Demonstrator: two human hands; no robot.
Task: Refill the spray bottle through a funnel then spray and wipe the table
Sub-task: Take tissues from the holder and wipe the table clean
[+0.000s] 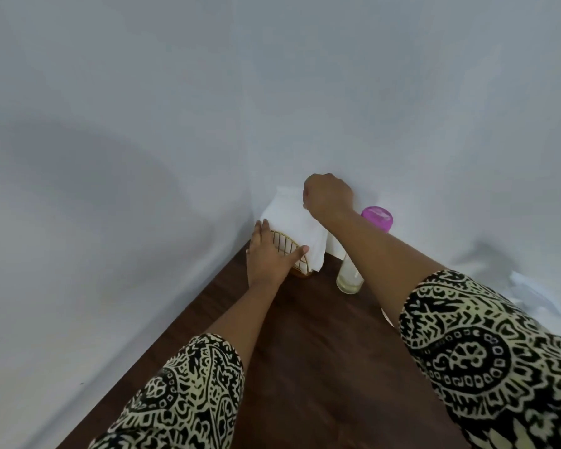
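From the head view, the person leans over a dark brown wooden table (305, 367) pushed into a corner draped with pale grey-white cloth (143, 124). Both forearms reach forward out of loose sleeves printed in black and cream (486, 345).

The left hand (268, 254) lies flat and spread, fingers together and thumb stretched out to the side, pressed against a small gold wire holder (289, 251) that stands at the far end of the table. It steadies the holder rather than gripping around it.

The right hand (327, 194) is raised above the holder, curled into a closed fist around the upper edge of a white paper tissue (292, 222). The tissue hangs down from that fist, its lower part draping over the wire holder and reaching the table just beside it.

Just right of the holder, partly hidden behind the right forearm, stands a clear bottle with a purple-pink cap (378, 218); its clear base (348, 280) rests on the table and shows a little pale liquid at the bottom. I cannot tell whether this is the spray bottle itself.

A crumpled patch of white paper or cloth (528, 286) lies off to the far right against the drape.
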